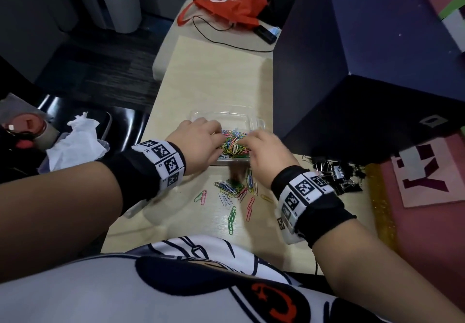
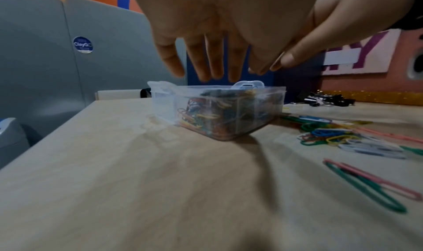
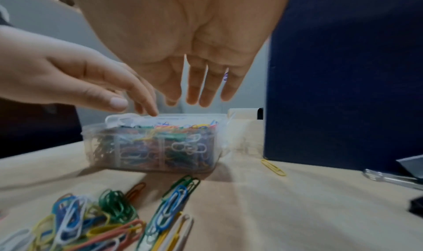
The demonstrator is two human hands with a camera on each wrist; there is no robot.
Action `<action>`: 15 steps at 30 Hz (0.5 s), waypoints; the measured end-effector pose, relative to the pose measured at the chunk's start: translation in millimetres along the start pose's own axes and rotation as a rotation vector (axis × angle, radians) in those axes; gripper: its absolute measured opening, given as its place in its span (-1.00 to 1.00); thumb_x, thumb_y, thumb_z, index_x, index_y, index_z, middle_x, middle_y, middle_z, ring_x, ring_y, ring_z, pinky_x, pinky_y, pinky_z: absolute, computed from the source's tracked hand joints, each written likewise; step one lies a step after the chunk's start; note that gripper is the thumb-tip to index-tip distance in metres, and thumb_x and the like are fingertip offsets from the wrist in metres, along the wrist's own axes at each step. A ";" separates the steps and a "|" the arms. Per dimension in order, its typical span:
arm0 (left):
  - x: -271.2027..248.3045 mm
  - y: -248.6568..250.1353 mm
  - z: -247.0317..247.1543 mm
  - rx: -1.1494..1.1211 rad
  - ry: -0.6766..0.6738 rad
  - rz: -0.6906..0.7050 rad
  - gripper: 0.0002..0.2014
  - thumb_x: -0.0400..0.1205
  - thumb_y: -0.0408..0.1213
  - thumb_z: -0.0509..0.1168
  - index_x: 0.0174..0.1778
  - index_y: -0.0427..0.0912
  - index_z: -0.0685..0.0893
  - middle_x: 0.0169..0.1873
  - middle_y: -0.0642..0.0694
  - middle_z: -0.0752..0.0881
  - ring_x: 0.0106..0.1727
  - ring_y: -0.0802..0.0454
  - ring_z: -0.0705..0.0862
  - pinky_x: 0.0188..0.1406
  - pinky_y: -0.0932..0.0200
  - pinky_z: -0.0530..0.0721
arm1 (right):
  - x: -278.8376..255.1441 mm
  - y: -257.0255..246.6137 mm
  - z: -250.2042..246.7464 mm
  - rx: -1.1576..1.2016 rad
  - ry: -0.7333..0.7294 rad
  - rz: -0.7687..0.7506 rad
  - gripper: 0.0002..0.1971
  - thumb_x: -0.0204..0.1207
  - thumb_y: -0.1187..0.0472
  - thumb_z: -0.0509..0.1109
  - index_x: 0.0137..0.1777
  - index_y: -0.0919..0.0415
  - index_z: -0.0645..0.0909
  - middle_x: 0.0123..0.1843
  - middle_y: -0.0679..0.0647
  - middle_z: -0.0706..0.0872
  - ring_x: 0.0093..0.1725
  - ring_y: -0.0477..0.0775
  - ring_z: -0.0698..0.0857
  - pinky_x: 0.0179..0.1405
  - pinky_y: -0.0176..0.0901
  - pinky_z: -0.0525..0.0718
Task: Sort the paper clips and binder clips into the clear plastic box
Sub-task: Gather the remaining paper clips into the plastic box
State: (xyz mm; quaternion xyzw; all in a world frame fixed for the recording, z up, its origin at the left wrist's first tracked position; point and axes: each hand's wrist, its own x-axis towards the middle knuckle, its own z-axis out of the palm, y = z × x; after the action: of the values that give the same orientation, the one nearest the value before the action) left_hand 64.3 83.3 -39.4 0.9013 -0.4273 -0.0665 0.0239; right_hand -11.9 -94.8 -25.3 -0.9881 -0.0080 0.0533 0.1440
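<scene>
The clear plastic box (image 1: pixel 256 122) stands mid-table, heaped with coloured paper clips (image 1: pixel 234 144). Both my hands hover over it with fingers straight and nothing in them: the left hand (image 1: pixel 201 139) over its left side, the right hand (image 1: pixel 264 149) over its right side. In the left wrist view the left hand's fingers (image 2: pixel 206 63) point down just above the box (image 2: pixel 270 110). The right wrist view shows the right hand's fingers (image 3: pixel 199 88) above the box (image 3: pixel 151 155). Loose paper clips (image 1: pixel 234 192) lie in front of the box. Black binder clips (image 1: pixel 337 174) are piled to the right.
A tall dark blue box (image 1: pixel 352 83) stands right against the clear box. A red bag (image 1: pixel 231 5) and a black cable (image 1: pixel 214 30) lie at the table's far end. White tissue (image 1: pixel 75 141) sits on a chair beyond the left table edge. One yellow clip (image 3: pixel 273 167) lies apart.
</scene>
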 end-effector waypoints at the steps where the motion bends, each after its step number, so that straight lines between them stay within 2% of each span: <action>1: -1.4 1.6 -2.0 -0.026 0.035 0.055 -0.64 0.64 -0.06 0.08 0.18 -0.13 0.65 0.14 -0.17 0.62 0.09 -0.25 0.60 0.00 -0.11 0.62 | -4.7 2.7 -1.4 0.070 0.049 0.032 -0.60 0.52 0.39 0.19 0.28 0.06 0.61 0.28 0.04 0.54 0.28 0.11 0.52 0.25 -0.13 0.50; 3: -7.4 6.7 -4.8 -0.045 0.033 0.156 -0.60 0.57 -0.06 0.00 0.00 -0.20 0.68 -0.07 -0.22 0.67 -0.11 -0.29 0.66 -0.20 -0.10 0.69 | -14.5 7.9 -5.2 0.106 0.003 0.156 -0.71 0.55 0.37 0.16 0.13 0.08 0.61 0.16 0.08 0.53 0.15 0.12 0.57 0.12 -0.17 0.49; 4: -10.6 11.2 -4.2 -0.038 -0.034 0.172 -0.61 0.59 -0.07 -0.01 0.00 -0.19 0.67 -0.08 -0.19 0.67 -0.09 -0.27 0.67 -0.21 -0.04 0.68 | -19.2 10.7 -6.2 0.074 -0.093 0.246 -0.73 0.56 0.36 0.14 0.10 0.08 0.58 0.15 0.09 0.52 0.15 0.15 0.59 0.11 -0.16 0.48; 6: -15.9 20.1 -0.9 0.047 -0.220 0.147 -0.69 0.67 -0.11 0.03 0.08 -0.13 0.64 0.01 -0.11 0.65 0.00 -0.20 0.67 -0.20 0.07 0.59 | -29.6 14.8 -3.9 -0.020 -0.322 0.448 -0.69 0.56 0.37 0.11 0.24 0.14 0.50 0.23 0.14 0.48 0.23 0.22 0.59 0.19 -0.06 0.53; 8: -20.8 25.9 5.2 0.095 -0.344 0.095 -0.74 0.67 -0.13 0.08 0.07 -0.09 0.65 0.00 -0.07 0.69 0.00 -0.16 0.67 -0.23 0.10 0.56 | -41.8 14.2 1.7 -0.085 -0.465 0.561 -0.60 0.54 0.39 0.12 0.38 0.21 0.38 0.31 0.22 0.44 0.27 0.29 0.58 0.21 0.06 0.57; 10: -25.2 29.9 14.6 0.052 -0.401 0.038 -0.75 0.62 -0.06 0.14 0.06 -0.06 0.64 -0.04 -0.09 0.71 -0.01 -0.16 0.67 -0.20 0.09 0.61 | -52.5 9.4 10.8 -0.102 -0.489 0.551 -0.58 0.51 0.42 0.15 0.39 0.24 0.32 0.30 0.26 0.44 0.27 0.32 0.58 0.17 0.06 0.58; 12: -26.6 35.0 21.0 0.019 -0.420 0.056 -0.74 0.59 -0.04 0.19 0.10 -0.06 0.61 -0.02 -0.11 0.72 0.04 -0.16 0.66 -0.08 0.03 0.67 | -58.9 2.4 21.0 -0.080 -0.459 0.483 -0.58 0.49 0.46 0.16 0.36 0.27 0.35 0.29 0.28 0.48 0.25 0.31 0.59 0.18 0.00 0.58; 15: -23.4 47.4 23.0 -0.049 -0.408 0.102 -0.74 0.62 -0.24 0.16 0.19 -0.05 0.62 0.08 -0.12 0.71 0.12 -0.15 0.65 0.04 0.05 0.63 | -60.0 -3.7 34.9 0.021 -0.399 0.437 -0.63 0.51 0.39 0.20 0.32 0.21 0.47 0.27 0.22 0.57 0.26 0.24 0.60 0.22 -0.07 0.56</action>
State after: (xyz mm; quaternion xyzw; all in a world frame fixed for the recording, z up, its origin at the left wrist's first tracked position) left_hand 10.1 71.7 -55.2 0.8456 -0.4664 -0.2570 -0.0379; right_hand -75.4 -83.3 -51.3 -0.9350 0.1771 0.2761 0.1347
